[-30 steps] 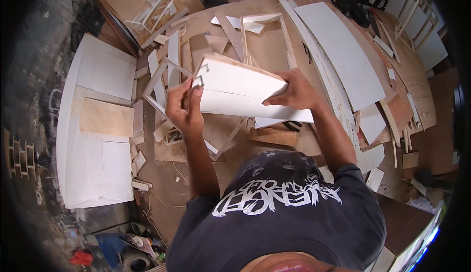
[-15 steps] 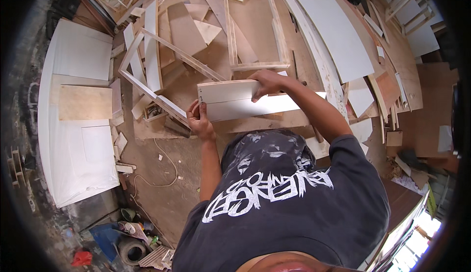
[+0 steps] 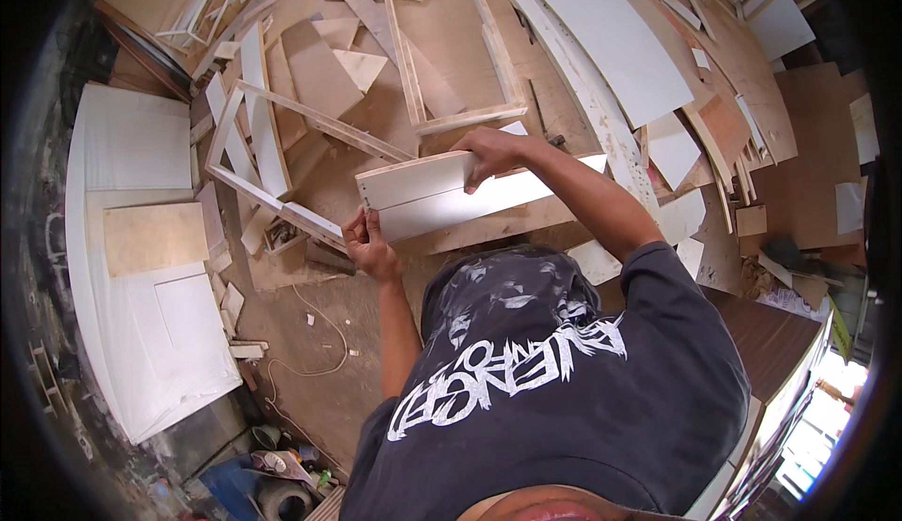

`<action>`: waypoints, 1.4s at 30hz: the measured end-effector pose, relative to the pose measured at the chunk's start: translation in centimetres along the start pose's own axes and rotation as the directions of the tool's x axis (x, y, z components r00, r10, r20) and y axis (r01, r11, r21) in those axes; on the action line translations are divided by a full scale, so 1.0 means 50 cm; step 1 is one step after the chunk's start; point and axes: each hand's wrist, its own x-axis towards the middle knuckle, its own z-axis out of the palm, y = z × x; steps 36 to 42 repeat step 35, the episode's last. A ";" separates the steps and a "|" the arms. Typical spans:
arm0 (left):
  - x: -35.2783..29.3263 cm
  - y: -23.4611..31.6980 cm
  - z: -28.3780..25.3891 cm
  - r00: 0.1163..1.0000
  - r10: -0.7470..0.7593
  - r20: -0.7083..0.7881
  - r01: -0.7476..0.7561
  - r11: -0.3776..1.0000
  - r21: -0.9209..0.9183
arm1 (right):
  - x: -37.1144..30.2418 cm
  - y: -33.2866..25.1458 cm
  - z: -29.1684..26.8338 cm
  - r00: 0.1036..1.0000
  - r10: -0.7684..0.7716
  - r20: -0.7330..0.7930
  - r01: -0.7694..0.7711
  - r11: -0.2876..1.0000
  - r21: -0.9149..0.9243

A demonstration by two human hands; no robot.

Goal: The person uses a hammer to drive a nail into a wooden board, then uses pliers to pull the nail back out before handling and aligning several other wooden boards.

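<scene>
A long white board [image 3: 423, 187] with a bare wood edge and a thin line along its face stands tilted on the near part of the worktable. My right hand [image 3: 493, 156] grips its upper edge, thumb on the white face and fingers behind. At the board's left end, by a few small dark marks, my left hand [image 3: 374, 253] has thumb and fingertips drawn together in a pinch. Whatever lies between those fingertips is too small to make out. Behind the board lies a rectangular wooden frame [image 3: 404, 51]; another skewed wooden frame [image 3: 324, 122] is to its left.
Offcuts and strips [image 3: 362, 68] cover the far left of the worktable [image 3: 479, 37]. A dark hammer-like tool [image 3: 548, 136] lies beyond my right hand. Long white panels [image 3: 611, 42] run along the right. White wrapped panels [image 3: 141, 155] stand at left; a cord [image 3: 310, 371] trails over the floor.
The view has turned slightly. My left thumb has come off the board's face, and that hand now pinches at the board's end. My right hand keeps its grip.
</scene>
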 end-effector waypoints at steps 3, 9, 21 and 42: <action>0.010 0.037 0.024 0.998 0.058 0.017 -0.058 0.998 0.029 | -0.010 -0.015 -0.019 1.000 0.024 -0.006 -0.023 0.999 0.040; 0.035 0.016 0.040 0.997 0.041 0.058 -0.042 0.999 0.020 | -0.011 -0.003 -0.023 0.994 0.113 0.009 -0.113 0.986 0.124; 0.074 -0.040 0.030 0.999 -0.046 -0.017 0.045 0.996 -0.071 | 0.019 0.026 -0.027 0.998 0.044 0.038 -0.049 0.988 0.149; 0.092 -0.054 0.031 0.957 -0.251 -0.143 0.245 0.968 -0.055 | 0.074 0.062 -0.034 0.983 0.048 0.177 -0.059 0.997 0.054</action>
